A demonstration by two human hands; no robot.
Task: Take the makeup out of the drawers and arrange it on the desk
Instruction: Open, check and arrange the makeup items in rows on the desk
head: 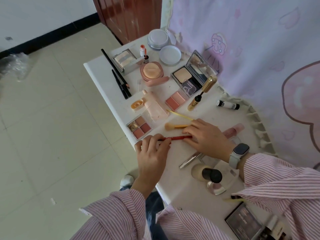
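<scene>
A red makeup pencil (174, 137) lies across the near part of the white desk (103, 70). My left hand (152, 153) pinches its left end and my right hand (206, 135) holds its right end, fingers curled over it. Just beyond lie a yellow-handled brush (174, 126) and a thin yellow stick (179, 114). A four-colour eyeshadow palette (139, 126) sits left of the pencil. Farther back are a blush duo (175, 100), a powder compact (187, 75), a pink cushion compact (152, 71) and a gold mascara (201, 94).
Two black pencils (119, 78) lie near the desk's left edge. Round jars (158, 38) stand at the back. A foundation bottle (207, 174), tweezers (189, 161) and a dark palette (242, 220) lie near me. A pink curtain (259, 40) hangs on the right; tiled floor is on the left.
</scene>
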